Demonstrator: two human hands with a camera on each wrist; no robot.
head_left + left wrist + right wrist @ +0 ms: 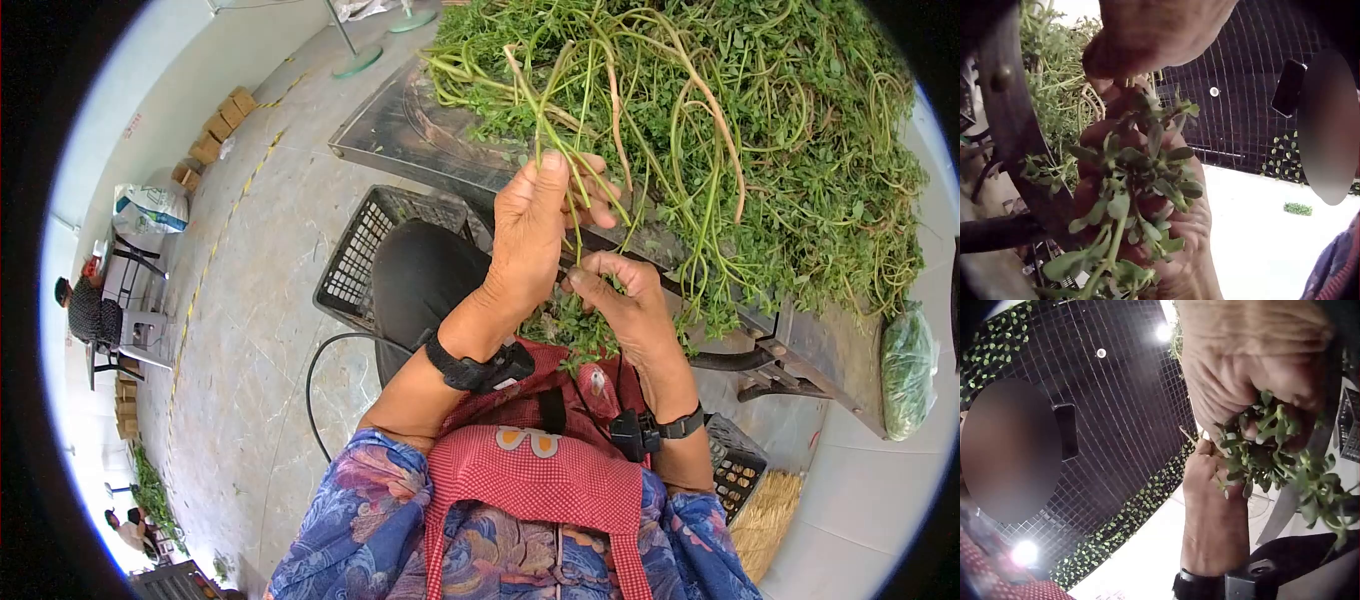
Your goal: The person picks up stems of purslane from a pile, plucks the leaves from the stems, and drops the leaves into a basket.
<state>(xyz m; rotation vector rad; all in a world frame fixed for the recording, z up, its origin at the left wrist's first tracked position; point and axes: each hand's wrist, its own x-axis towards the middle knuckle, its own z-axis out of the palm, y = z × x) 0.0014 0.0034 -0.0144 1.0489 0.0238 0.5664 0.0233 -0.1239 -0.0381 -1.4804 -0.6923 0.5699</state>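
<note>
Hands, left (530, 215) and right (632, 300), pinching green stems (538, 108); leafy heap (790, 140) on table (385, 125); knee (418, 280) partly hiding black crate (352, 258).

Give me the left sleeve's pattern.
Left sleeve: floral, mostly blue with pinkish flowers; best in head view.

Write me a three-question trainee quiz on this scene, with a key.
1. True or false: the left hand and the right hand both hold stems.
2. Where does the big heap of greens lie?
A) in a crate
B) on the table
C) on the floor
3. Fill in: the apron's main colour is ____.

Key: 1 true; 2 B; 3 red.
</note>
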